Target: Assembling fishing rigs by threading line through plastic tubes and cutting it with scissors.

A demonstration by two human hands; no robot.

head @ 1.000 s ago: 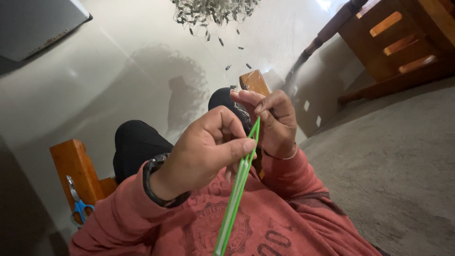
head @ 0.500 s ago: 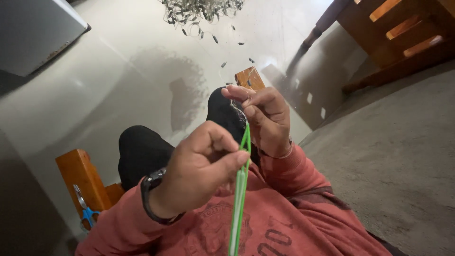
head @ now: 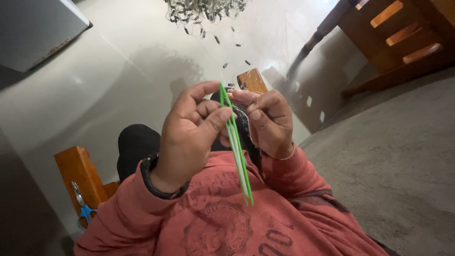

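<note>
Both hands are up in front of the chest, close together over a salmon-red printed sweatshirt (head: 227, 223). The left hand (head: 189, 137), with a dark band (head: 156, 182) round its wrist, has its fingers curled and its thumb pressed toward the forefinger, pinching the long thin bright-green plastic strips (head: 235, 142). Those strips run from just above the fingertips down across the chest, ending over the sweatshirt's print, tilted slightly to one side. There look to be two or three strips lying together; the exact count cannot be told.

The right hand (head: 268, 121), a thin bangle (head: 283, 155) at its wrist, sits just beside the strips, fingers bent in toward them near the top end. Its fingertips meet at the strips and at a dark, frayed-edged piece (head: 246, 128) held between the two hands; what that piece is cannot be made out.

Below the hands, dark-trousered knees (head: 137, 144) point out over a pale glossy floor (head: 118, 71). A heap of small dark and pale cuttings (head: 204, 9) lies on that floor at the far edge. Blue-handled scissors (head: 81, 204) rest on an orange-brown wooden block (head: 78, 175) at the left. Wooden furniture (head: 403, 42) stands at the upper right, beside a grey carpet (head: 403, 166).
</note>
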